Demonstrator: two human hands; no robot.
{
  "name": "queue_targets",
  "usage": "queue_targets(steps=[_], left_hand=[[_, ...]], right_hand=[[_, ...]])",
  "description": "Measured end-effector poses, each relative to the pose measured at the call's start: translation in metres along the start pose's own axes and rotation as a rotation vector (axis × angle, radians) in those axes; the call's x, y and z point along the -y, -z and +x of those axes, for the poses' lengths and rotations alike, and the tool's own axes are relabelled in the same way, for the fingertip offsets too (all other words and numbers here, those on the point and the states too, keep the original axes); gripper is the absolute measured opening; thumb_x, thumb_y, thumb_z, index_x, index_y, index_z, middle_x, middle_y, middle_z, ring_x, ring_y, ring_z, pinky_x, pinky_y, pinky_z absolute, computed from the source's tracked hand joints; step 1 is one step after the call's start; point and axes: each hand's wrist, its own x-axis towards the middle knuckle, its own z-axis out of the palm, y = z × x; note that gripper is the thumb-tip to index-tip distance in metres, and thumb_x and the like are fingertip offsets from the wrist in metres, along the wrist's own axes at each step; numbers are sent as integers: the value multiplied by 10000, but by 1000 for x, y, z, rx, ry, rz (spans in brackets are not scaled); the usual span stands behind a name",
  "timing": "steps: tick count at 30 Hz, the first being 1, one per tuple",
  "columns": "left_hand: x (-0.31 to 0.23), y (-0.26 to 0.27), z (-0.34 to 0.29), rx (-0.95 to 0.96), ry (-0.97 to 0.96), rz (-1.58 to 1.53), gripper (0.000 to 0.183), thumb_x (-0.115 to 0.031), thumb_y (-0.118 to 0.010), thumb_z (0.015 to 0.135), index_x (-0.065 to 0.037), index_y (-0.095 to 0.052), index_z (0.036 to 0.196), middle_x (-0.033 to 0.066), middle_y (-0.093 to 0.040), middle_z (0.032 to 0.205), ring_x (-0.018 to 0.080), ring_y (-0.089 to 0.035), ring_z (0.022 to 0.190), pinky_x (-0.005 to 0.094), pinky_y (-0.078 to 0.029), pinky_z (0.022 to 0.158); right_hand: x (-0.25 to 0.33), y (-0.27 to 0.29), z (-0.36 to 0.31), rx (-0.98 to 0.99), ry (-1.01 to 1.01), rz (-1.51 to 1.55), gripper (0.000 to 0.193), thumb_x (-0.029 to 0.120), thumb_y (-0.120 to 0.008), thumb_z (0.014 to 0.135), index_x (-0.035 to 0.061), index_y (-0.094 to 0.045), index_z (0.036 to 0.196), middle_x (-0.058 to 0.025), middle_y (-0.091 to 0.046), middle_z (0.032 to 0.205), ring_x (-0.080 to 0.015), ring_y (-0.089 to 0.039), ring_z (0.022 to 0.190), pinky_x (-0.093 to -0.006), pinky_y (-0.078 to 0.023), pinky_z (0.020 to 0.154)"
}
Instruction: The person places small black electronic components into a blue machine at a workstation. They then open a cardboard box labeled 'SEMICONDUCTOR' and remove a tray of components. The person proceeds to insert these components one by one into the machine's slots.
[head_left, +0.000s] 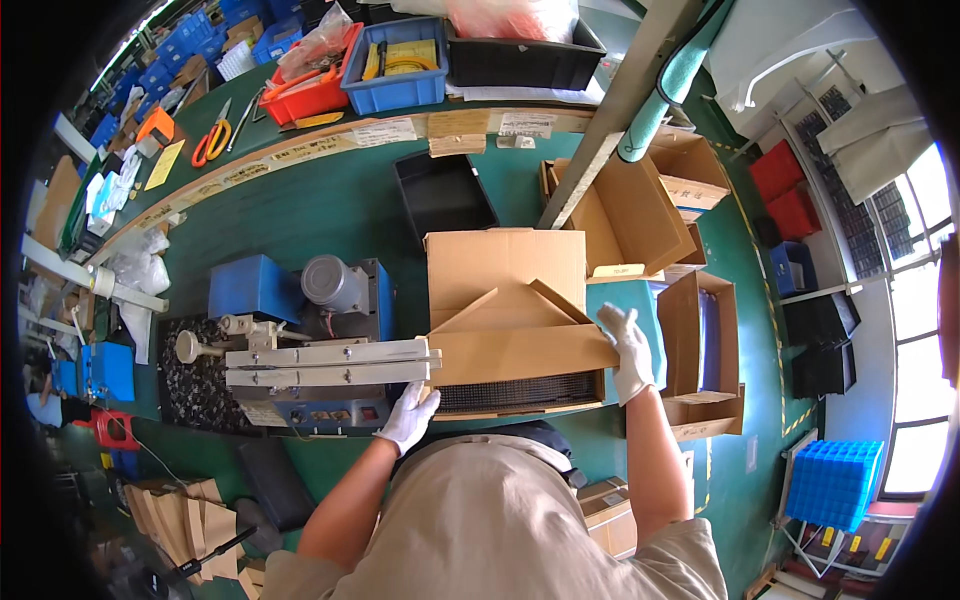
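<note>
Directly before me lies a cardboard box with its far flap raised and its near flap folded partly over the top. Through the gap at the front, rows of black parts show inside; their kind is too small to make out. My left hand, in a white glove, rests with stretched fingers at the box's near left corner. My right hand, gloved too, is at the right end of the near flap, its fingers spread and thumb apart. Just left of the box is a machine with a pale metal rail.
Behind the box sits a black bin. Open cartons stand to the right, near a slanting metal post. A raised shelf at the back holds a red bin, a blue bin and orange-handled scissors.
</note>
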Motion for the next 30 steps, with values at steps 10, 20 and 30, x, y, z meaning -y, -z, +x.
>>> queue_targets(steps=[10,20,30], left_hand=[[-10,0,21,-64,-63,1343,637,-288,-487,1008,41,-292,1518,367,-411,1427,442,-452,1318,456,-365,1119],[-26,-29,52,-433,-630,1444,734,-194,-587,914,-34,-268,1556,338,-250,1563,520,-363,1378,573,-303,1149],[-20,-34,91,-550,-606,1489,722,-366,-547,975,6,-296,1539,236,-225,1618,483,-357,1395,551,-349,1136]], right_hand=[[10,-58,71,-537,878,-308,219,137,-554,994,-12,-620,1141,-140,-635,1143,-252,-599,1062,-372,-465,969],[19,-73,109,-542,640,-808,412,408,-508,1027,16,-603,1107,-188,-618,1109,-381,-592,1062,-447,-483,922],[41,-88,72,-565,1081,-1054,521,202,-743,852,6,-547,1294,-212,-546,1328,-397,-511,1242,-529,-407,1023]])
